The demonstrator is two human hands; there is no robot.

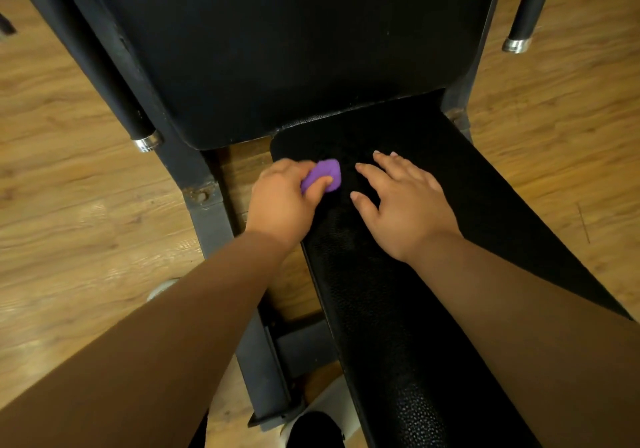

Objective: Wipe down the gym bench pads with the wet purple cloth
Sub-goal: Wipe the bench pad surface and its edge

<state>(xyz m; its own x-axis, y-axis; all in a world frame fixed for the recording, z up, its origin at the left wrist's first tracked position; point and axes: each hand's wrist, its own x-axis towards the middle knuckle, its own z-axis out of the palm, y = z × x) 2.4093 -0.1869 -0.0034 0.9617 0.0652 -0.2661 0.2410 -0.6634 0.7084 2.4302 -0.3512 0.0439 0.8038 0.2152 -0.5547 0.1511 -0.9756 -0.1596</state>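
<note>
The black seat pad (433,274) of the gym bench runs from the bottom right toward the middle. Behind it rises the black back pad (294,42). My left hand (282,202) grips a bunched purple cloth (327,175) and holds it against the far left corner of the seat pad. My right hand (401,202) lies flat on the seat pad just right of the cloth, fingers spread and straight. Part of the cloth is hidden under my left fingers.
The grey steel frame (214,226) of the bench runs along the left of the pad, with a cross member (301,343) below. Black padded handles with chrome ends stand at left (147,139) and top right (517,44). Wooden floor (69,188) surrounds the bench.
</note>
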